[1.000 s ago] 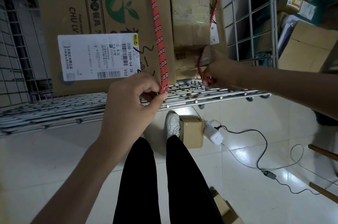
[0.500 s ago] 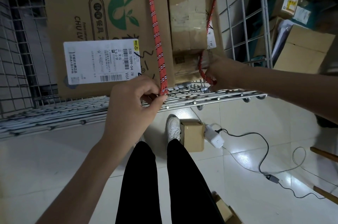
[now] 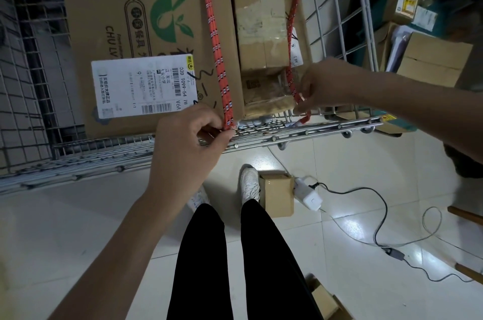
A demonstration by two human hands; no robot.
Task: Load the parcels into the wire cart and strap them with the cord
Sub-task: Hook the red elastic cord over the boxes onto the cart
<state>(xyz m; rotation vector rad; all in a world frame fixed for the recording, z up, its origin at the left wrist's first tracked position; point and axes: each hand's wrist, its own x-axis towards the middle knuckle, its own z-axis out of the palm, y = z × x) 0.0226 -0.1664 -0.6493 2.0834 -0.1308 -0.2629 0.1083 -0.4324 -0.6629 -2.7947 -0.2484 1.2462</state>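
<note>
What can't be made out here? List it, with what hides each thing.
Head view only:
- Where the cord is anchored up top: cut off by the top edge.
- How its lower end meets the cart: hidden under the left hand.
- The cord length at the right hand: fingers cover the grip, and it is blurred.
- Small print on the label: too small to read.

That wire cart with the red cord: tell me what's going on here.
A person is strapping parcels into the metal wire cart. The left hand pinches one run of the red patterned cord at the cart's front edge, over the large printed cardboard box. The right hand grips the other run beside the smaller taped boxes.
</note>
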